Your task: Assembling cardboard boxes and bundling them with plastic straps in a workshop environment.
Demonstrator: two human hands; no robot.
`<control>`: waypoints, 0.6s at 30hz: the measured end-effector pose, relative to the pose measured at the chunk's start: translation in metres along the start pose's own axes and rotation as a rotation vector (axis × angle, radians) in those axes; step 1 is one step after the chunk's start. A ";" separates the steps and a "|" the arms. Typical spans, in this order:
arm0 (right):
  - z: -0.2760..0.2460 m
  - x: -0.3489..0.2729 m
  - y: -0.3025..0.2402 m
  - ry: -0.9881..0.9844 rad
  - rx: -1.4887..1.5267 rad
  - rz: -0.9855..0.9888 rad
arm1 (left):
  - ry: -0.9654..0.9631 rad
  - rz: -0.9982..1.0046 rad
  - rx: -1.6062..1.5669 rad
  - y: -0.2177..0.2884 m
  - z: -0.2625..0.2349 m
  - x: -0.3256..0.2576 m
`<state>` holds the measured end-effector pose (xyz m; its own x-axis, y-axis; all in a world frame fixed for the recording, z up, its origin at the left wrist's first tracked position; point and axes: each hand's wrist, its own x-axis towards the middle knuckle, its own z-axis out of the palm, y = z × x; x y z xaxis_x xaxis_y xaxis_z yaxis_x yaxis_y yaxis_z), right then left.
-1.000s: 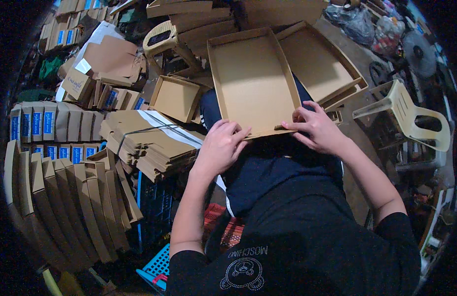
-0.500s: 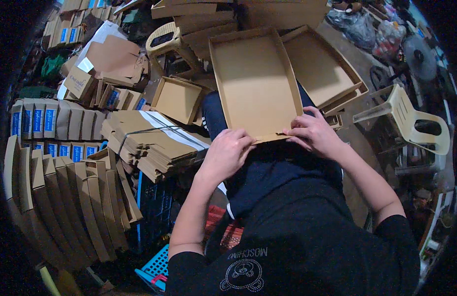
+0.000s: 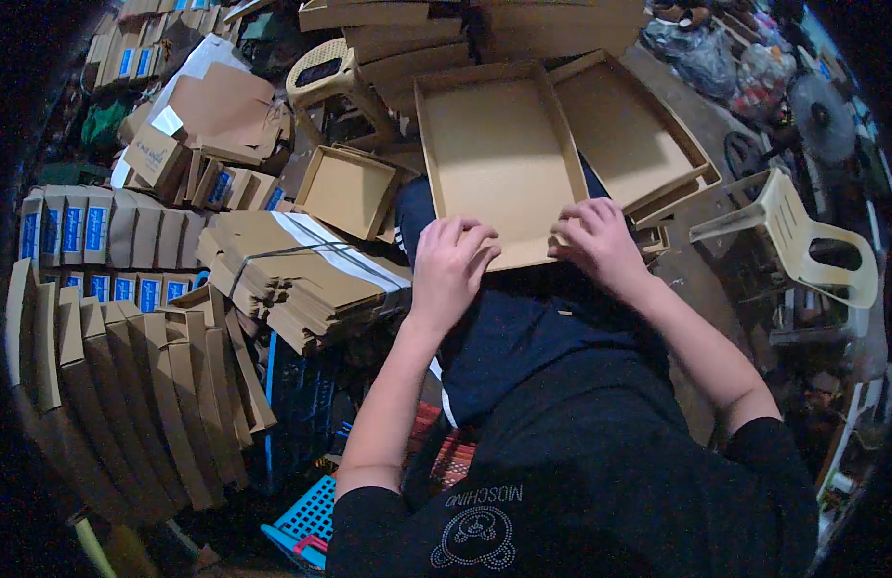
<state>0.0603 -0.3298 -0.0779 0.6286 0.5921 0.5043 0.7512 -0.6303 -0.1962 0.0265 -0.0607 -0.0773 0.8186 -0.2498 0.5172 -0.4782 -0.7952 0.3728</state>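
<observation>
Left hand (image 3: 454,265) fingers curled, gripping the near edge of the cardboard tray (image 3: 494,159) at its left corner. Right hand (image 3: 595,241) fingers bent, pinching the same edge toward the right corner. Tray lies flat on the person's lap, open side up. Versus a second ago: both hands sit lower on the near edge and further apart (tray itself barely shifted). Second tray (image 3: 629,135) just beside it on the right; strapped bundle of flat boxes (image 3: 297,270) left; plastic chair (image 3: 802,241) far right.
</observation>
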 end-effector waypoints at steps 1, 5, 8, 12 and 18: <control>-0.002 -0.003 -0.002 -0.002 0.000 -0.001 | 0.001 0.045 -0.040 -0.005 0.001 -0.005; -0.004 -0.015 -0.004 -0.034 0.011 -0.090 | 0.032 0.207 -0.065 -0.012 0.002 -0.015; -0.001 -0.017 -0.007 -0.033 -0.013 -0.051 | -0.003 0.249 -0.038 -0.005 -0.009 -0.014; 0.000 -0.012 -0.017 -0.176 -0.049 0.060 | -0.082 0.193 0.086 -0.001 -0.001 -0.015; 0.002 0.000 -0.020 -0.304 -0.124 0.036 | -0.120 0.168 0.111 -0.002 0.000 -0.017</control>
<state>0.0455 -0.3161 -0.0760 0.6994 0.6795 0.2215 0.7090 -0.6987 -0.0956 0.0132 -0.0549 -0.0864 0.7656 -0.4426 0.4668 -0.5786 -0.7910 0.1988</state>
